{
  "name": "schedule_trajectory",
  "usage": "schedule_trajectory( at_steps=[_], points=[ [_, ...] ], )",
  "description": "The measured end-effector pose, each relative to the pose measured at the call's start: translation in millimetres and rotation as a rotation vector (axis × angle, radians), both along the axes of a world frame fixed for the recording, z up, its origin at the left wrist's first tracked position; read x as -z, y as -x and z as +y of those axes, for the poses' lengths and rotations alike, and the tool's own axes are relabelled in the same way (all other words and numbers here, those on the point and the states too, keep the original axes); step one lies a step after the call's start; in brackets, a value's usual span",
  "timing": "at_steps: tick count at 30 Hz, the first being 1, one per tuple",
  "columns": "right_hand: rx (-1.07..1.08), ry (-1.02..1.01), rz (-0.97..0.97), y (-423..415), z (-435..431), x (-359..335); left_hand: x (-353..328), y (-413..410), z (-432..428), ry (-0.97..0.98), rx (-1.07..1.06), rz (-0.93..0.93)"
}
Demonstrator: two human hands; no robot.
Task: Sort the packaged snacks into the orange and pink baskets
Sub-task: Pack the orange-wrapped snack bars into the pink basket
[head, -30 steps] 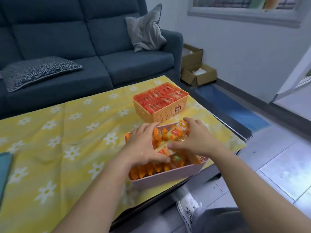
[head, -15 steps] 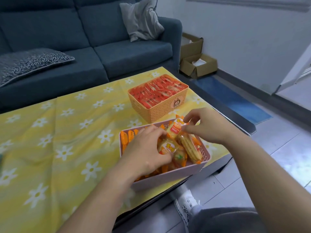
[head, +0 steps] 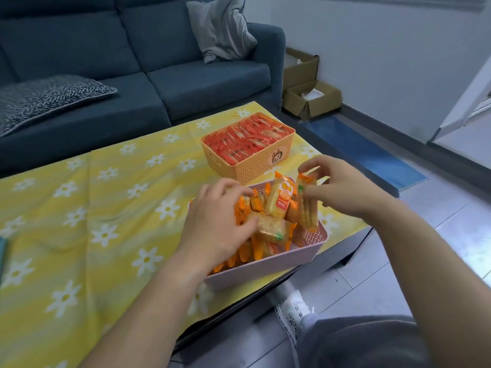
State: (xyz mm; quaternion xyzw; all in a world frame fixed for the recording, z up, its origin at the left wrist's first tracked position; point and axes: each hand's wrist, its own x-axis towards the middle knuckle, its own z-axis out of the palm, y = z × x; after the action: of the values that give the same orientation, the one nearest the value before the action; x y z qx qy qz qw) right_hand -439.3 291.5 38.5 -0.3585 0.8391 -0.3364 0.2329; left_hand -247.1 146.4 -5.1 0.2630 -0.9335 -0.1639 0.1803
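Head view: pink basket (head: 265, 266) holds orange snacks (head: 273, 229), orange basket (head: 255, 166) red packets (head: 247, 139).

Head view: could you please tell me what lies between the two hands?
In the head view, a yellow snack pack stands upright in the pink basket, between the left hand and the second pack that the right hand pinches.

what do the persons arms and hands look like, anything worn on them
The left forearm and right forearm are bare right to the edge of the frame, with no sleeves in view. The left hand and right hand are bare too: no gloves, and no ring, watch or wristband that I can see. No markings show.
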Motion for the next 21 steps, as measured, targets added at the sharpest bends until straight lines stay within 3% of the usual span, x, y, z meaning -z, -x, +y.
schedule_trajectory(
  at_steps=[4,7,12,18,21],
  points=[
    [-0.040,0.045,-0.095,-2.1,2.2,1.1,11.4,12.1,13.7,0.058,0.174,-0.300],
    [-0.030,0.112,-0.088,-2.1,2.6,0.1,9.7,13.4,8.4,0.065,0.154,-0.208],
    [0.001,0.198,-0.069,3.8,5.2,-2.5,3.9,-2.4,-16.4,-0.094,0.035,-0.052],
    [-0.189,0.002,-0.106,-2.5,4.5,2.2,8.5,-1.9,-19.3,-0.107,-0.013,-0.080],
    [-0.256,-0.102,0.027,-12.1,0.9,9.7,10.9,0.3,-14.8,-0.111,-0.035,-0.063]
  ],
)
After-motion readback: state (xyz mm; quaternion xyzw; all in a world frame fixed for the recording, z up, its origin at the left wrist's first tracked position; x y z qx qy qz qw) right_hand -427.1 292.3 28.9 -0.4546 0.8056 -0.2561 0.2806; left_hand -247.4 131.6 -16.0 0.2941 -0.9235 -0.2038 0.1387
